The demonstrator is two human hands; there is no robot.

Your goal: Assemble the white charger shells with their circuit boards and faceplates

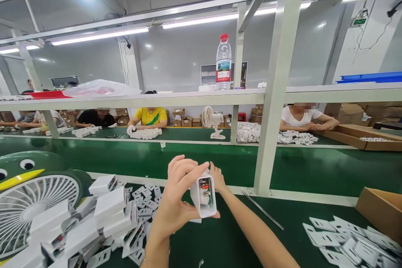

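Note:
My left hand [179, 201] grips a white rectangular housing [203, 196], thumb below and fingers over its top. The housing's open end faces me and shows a green circuit board with red-orange and metal parts inside. Behind the housing is my right hand [217, 176], partly hidden by it; its visible fingers are raised, and whether it touches the housing is hidden. Left of my hands lies a pile of similar white housings [109, 206], with small slotted white plates [147, 203] beside it.
A green fan [37, 205] stands at the far left. Thin metal tweezers [264, 210] lie right of my forearm. White plates [348, 238] and a cardboard box [381, 211] are at right. A shelf post [276, 92] rises ahead; people sit across the conveyor [125, 157].

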